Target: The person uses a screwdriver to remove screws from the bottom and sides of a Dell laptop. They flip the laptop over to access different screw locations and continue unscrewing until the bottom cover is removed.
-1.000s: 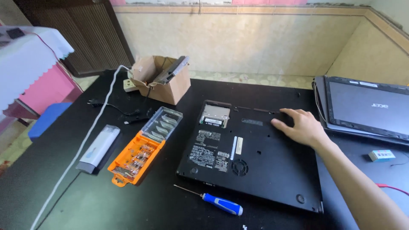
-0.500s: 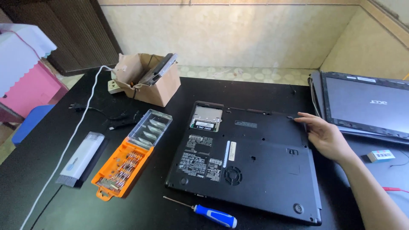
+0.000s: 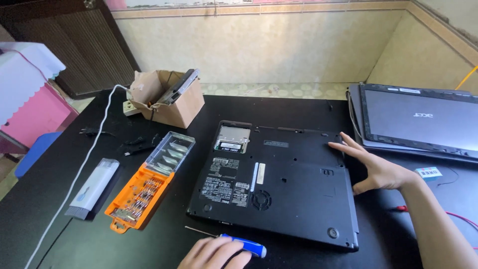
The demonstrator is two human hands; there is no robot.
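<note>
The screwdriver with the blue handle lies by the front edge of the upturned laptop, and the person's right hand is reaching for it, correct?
Not quite: the left hand is on the screwdriver, not the right. The right hand rests against the right edge of the upturned laptop. The head view shows this; the screwdriver does lie by the laptop's front edge.

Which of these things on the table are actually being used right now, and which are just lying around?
In use:
upturned black laptop, right hand on its edge
blue-handled screwdriver, left hand on it

Lying about:
orange bit case
cardboard box
second laptop
white-grey brush tool
white cable
</note>
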